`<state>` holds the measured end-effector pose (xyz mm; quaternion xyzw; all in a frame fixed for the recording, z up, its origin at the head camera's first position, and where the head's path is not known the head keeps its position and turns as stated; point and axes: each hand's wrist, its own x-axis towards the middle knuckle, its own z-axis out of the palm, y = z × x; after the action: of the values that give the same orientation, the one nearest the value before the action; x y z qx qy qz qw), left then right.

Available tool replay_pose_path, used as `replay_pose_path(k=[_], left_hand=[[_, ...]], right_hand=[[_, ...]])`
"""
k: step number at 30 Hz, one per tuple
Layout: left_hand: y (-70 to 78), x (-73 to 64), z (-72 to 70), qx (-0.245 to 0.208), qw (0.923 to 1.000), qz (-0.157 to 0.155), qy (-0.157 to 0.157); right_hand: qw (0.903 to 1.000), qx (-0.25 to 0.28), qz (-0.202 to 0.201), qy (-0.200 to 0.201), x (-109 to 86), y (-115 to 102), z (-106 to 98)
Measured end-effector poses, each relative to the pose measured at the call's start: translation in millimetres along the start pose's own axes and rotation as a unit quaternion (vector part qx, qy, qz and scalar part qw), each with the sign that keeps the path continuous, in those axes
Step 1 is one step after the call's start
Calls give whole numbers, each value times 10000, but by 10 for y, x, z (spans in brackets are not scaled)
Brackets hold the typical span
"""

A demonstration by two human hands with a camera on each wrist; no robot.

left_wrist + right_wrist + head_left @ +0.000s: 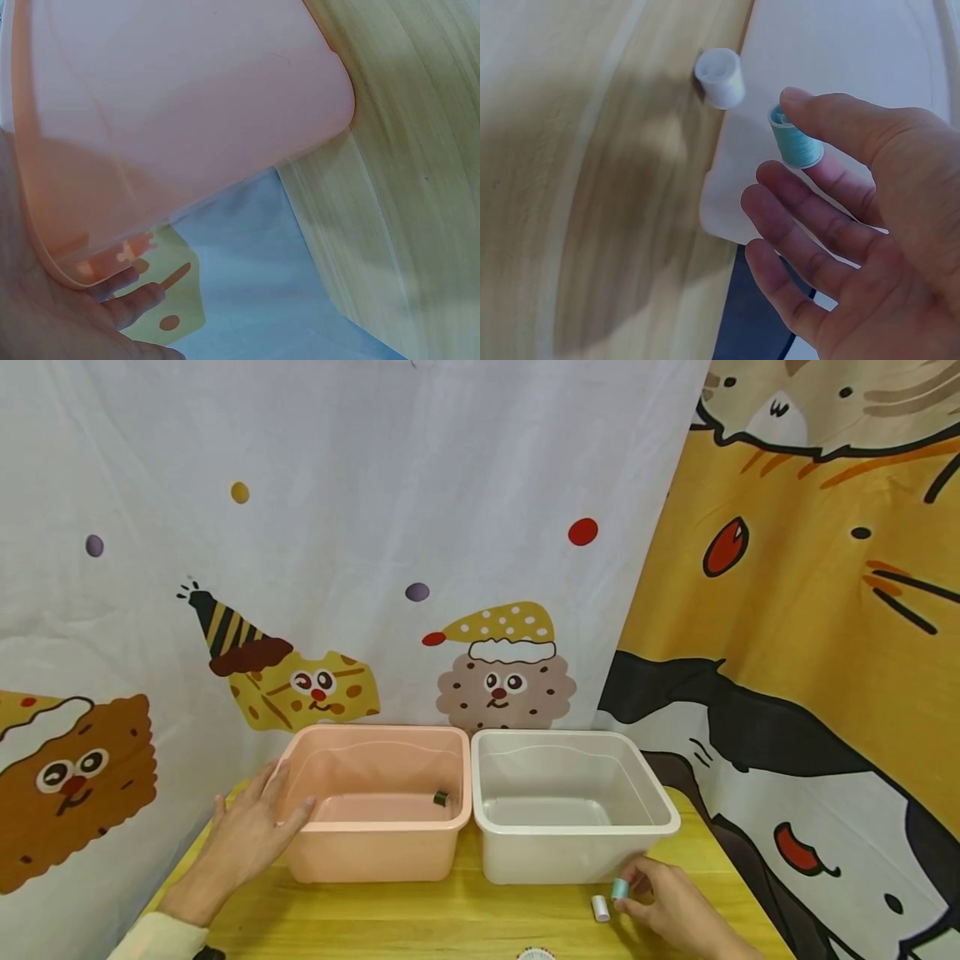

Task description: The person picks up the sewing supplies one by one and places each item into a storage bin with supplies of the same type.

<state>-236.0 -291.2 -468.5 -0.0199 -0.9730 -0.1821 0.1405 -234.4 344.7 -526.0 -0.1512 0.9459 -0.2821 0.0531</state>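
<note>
My right hand (671, 902) pinches a teal spool of thread (798, 142) between thumb and index finger, in front of the white bin. In the right wrist view the other fingers are spread loosely beneath it. Close by, a white spool of thread (600, 908) stands on the table. My left hand (251, 831) rests at the left rim of the pink bin (375, 853), its fingers relaxed along the outside. Inside that bin, near its right wall, lies a dark spool of thread (441, 798). The white bin (570, 858) shows no spool inside.
Both bins stand side by side on the yellow wooden table (375, 918). A printed cloth (360, 485) hangs behind them. At the bottom edge a round white object (536, 954) is partly cut off, and a small dark object (209, 953) shows near the left sleeve.
</note>
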Motion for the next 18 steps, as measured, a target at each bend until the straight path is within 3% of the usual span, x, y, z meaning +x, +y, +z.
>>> replay_pose_path(k=[8,18], left_hand=[[-1,-3,-8,19,10000,15,68],[5,-13,-32,-271,9994,-117,-160]], right_hand=[[9998,-90,-113,113,-21,-165,-64],[9997,-84,-184,97,-24,-340,-90]])
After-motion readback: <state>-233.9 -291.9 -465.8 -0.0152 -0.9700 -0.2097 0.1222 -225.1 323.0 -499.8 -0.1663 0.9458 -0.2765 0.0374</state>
